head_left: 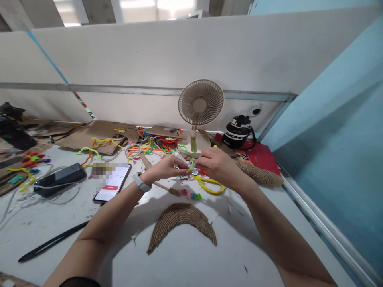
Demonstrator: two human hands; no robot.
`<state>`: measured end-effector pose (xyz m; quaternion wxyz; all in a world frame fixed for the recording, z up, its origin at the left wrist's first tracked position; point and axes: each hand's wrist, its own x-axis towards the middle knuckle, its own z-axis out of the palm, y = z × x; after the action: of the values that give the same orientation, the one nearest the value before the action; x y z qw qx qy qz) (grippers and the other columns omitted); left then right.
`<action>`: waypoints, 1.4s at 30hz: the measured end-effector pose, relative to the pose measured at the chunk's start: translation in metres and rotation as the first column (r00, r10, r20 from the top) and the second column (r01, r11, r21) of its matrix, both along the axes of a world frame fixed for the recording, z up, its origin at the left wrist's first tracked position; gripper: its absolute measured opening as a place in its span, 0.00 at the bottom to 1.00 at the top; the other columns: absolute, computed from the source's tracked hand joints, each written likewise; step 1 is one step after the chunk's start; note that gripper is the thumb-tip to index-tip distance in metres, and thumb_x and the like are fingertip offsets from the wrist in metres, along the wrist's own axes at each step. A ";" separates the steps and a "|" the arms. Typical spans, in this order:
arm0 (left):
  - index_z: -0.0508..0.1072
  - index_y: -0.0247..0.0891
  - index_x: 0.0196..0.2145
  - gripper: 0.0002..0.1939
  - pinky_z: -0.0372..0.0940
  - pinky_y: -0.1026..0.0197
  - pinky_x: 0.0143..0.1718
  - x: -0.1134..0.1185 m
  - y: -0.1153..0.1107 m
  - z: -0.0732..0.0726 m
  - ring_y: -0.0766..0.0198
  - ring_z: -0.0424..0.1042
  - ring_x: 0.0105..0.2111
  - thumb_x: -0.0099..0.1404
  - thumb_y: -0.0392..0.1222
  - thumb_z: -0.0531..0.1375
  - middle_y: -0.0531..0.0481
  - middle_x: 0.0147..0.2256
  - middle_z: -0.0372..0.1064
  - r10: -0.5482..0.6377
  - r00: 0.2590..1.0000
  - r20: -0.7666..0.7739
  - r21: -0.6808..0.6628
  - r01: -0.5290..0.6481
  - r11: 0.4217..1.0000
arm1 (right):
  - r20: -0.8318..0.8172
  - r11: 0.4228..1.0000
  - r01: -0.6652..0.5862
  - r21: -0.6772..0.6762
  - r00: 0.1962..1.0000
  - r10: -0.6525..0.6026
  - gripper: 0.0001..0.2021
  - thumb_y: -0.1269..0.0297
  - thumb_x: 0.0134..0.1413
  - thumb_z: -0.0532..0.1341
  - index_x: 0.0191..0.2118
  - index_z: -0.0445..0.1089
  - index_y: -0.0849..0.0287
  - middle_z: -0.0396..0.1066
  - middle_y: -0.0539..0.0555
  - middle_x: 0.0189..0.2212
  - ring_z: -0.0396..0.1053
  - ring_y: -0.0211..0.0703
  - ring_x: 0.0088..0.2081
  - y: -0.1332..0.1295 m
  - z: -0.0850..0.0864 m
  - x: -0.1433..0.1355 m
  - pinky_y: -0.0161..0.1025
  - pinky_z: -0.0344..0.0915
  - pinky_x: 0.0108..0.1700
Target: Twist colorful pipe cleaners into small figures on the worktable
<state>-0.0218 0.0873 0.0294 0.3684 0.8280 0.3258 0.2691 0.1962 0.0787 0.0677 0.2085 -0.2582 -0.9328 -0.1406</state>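
Note:
My left hand [169,167] and my right hand [213,164] meet over the middle of the table, fingers pinched close together. Between their fingertips is a yellow pipe cleaner [214,192], whose loop hangs below my right hand. The exact grip is partly hidden by the fingers. Just below lie small pink, blue and green twisted pieces [191,195] beside a flat brown stick [167,188]. Nearer to me a crescent [182,215] covered in rows of brown twine lies flat on the white table [182,263].
A fan [201,102] stands behind my hands, with a twine roll [260,174] and black bottle [237,131] to its right. Colourful pipe cleaners [155,143] and cardboard [89,135] lie at the back left. A phone [113,183] and power bank [60,179] lie left.

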 end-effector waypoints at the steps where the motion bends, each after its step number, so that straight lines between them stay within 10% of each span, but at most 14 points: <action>1: 0.78 0.32 0.31 0.17 0.56 0.67 0.26 0.000 0.000 -0.001 0.68 0.63 0.25 0.58 0.51 0.60 0.49 0.24 0.70 0.007 1.000 0.004 -0.007 -0.007 1.000 | -0.008 1.000 0.006 0.012 1.000 -0.006 0.11 0.67 0.61 0.55 0.30 0.72 0.60 0.68 0.54 0.27 0.61 0.41 0.32 0.000 0.000 -0.001 0.37 0.54 0.37; 12: 0.76 0.33 0.26 0.12 0.58 0.67 0.29 0.007 -0.003 -0.003 0.67 0.67 0.26 0.59 0.44 0.60 0.49 0.25 0.73 0.295 0.940 0.173 0.174 -0.324 0.930 | -0.094 0.982 0.162 0.100 0.984 -0.153 0.13 0.67 0.63 0.51 0.30 0.69 0.62 0.66 0.56 0.26 0.62 0.42 0.30 -0.016 -0.004 -0.015 0.38 0.52 0.32; 17: 0.74 0.33 0.27 0.13 0.61 0.65 0.32 0.020 -0.010 -0.006 0.66 0.68 0.27 0.59 0.47 0.60 0.48 0.26 0.73 0.430 0.784 0.449 -0.001 -0.480 0.877 | -0.247 0.985 0.171 0.007 0.955 -0.164 0.13 0.65 0.64 0.49 0.33 0.68 0.61 0.67 0.57 0.30 0.65 0.43 0.33 -0.020 -0.010 -0.024 0.37 0.56 0.34; 24: 0.69 0.33 0.32 0.18 0.60 0.64 0.34 0.012 -0.001 0.001 0.67 0.65 0.30 0.56 0.53 0.62 0.51 0.29 0.68 0.288 0.862 0.416 -0.239 -0.202 0.950 | -0.336 0.990 0.143 -0.002 0.932 -0.136 0.11 0.65 0.63 0.51 0.34 0.69 0.60 0.66 0.55 0.29 0.64 0.42 0.33 -0.010 -0.012 -0.016 0.36 0.59 0.36; 30: 0.61 0.36 0.20 0.27 0.55 0.62 0.30 0.001 -0.001 0.005 0.67 0.56 0.24 0.67 0.58 0.43 0.53 0.21 0.56 0.205 0.950 0.236 -0.211 -0.156 0.965 | -0.263 0.996 0.089 -0.019 0.961 -0.091 0.11 0.65 0.63 0.52 0.34 0.70 0.59 0.67 0.55 0.30 0.64 0.41 0.33 -0.008 -0.010 -0.014 0.36 0.58 0.36; 42: 0.59 0.35 0.22 0.25 0.50 0.63 0.28 0.015 -0.002 -0.008 0.70 0.51 0.24 0.64 0.60 0.49 0.55 0.23 0.52 0.147 0.886 0.439 -0.310 -0.004 0.951 | -0.209 0.971 0.108 0.211 0.976 -0.063 0.10 0.70 0.61 0.54 0.33 0.71 0.61 0.68 0.55 0.28 0.62 0.41 0.31 -0.015 -0.011 -0.022 0.36 0.57 0.34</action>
<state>-0.0067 0.0850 0.0209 0.5454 0.6621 0.2995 0.4177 0.1743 0.0636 0.0566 0.3230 -0.2862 -0.8734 -0.2257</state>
